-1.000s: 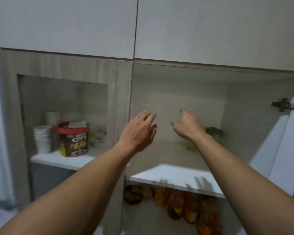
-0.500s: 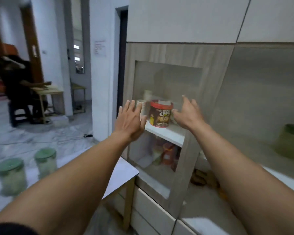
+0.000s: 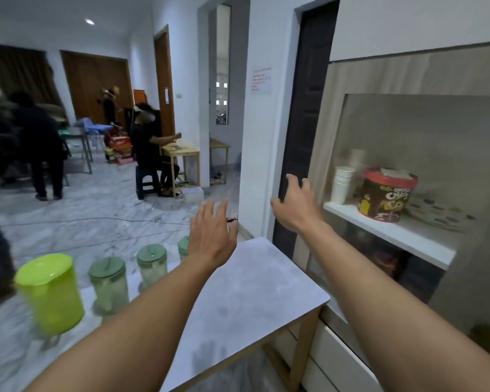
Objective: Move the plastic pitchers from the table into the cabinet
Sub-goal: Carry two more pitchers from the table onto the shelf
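Note:
On the grey table (image 3: 255, 290) stand a lime-green plastic pitcher (image 3: 50, 292) at the far left and three clear pitchers with dull green lids: one (image 3: 108, 284) beside it, one (image 3: 152, 263) further right, and one (image 3: 184, 247) partly hidden behind my left hand. My left hand (image 3: 212, 236) hovers open above the table's far edge, holding nothing. My right hand (image 3: 294, 205) is open too, raised in front of the cabinet's left edge (image 3: 320, 154). The open cabinet compartment lies out of frame to the right.
A glass-fronted cabinet section on the right holds a stack of paper cups (image 3: 343, 183) and a red-lidded cereal tub (image 3: 386, 193) on a white shelf (image 3: 391, 232). A dark doorway (image 3: 306, 123) sits left of it. People (image 3: 150, 148) work at tables across the marble floor.
My view has swung left from the open cabinet shelf to the table. Both empty hands came away from the cabinet and now reach out over the table with the pitchers.

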`<move>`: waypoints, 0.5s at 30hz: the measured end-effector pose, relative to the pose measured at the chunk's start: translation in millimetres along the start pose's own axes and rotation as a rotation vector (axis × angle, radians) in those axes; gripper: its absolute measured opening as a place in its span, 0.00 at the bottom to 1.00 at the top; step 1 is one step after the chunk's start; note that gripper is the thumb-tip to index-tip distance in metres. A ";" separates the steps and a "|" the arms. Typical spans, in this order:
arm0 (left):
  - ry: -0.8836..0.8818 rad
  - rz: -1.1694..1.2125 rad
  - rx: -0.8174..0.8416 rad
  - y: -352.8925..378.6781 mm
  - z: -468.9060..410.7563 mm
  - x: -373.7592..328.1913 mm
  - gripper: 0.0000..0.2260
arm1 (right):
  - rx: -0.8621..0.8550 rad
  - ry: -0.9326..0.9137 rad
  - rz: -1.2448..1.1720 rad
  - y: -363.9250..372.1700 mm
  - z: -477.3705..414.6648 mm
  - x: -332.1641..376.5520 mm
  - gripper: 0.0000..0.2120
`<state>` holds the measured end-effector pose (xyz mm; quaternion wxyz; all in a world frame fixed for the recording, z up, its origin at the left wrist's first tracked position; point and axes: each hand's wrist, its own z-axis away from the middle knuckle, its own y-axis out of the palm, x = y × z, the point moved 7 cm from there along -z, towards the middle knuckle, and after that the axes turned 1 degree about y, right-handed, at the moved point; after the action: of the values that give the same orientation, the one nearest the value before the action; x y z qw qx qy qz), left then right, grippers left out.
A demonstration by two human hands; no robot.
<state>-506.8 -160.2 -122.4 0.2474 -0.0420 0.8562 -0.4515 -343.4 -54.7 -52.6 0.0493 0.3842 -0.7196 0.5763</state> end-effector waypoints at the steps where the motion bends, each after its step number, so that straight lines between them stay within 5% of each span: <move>1: -0.031 0.008 -0.003 1.5 2.7 17.2 0.27 | 0.014 -0.010 -0.008 16.5 -2.7 6.8 0.32; 15: -0.428 0.021 0.027 75.9 16.0 225.3 0.24 | 0.333 -0.085 -0.086 270.9 -52.8 49.9 0.32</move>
<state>-684.8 -194.0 -277.1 0.4289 -0.1244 0.7785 -0.4411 -563.1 -22.6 -224.0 -0.0210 0.4416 -0.5985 0.6681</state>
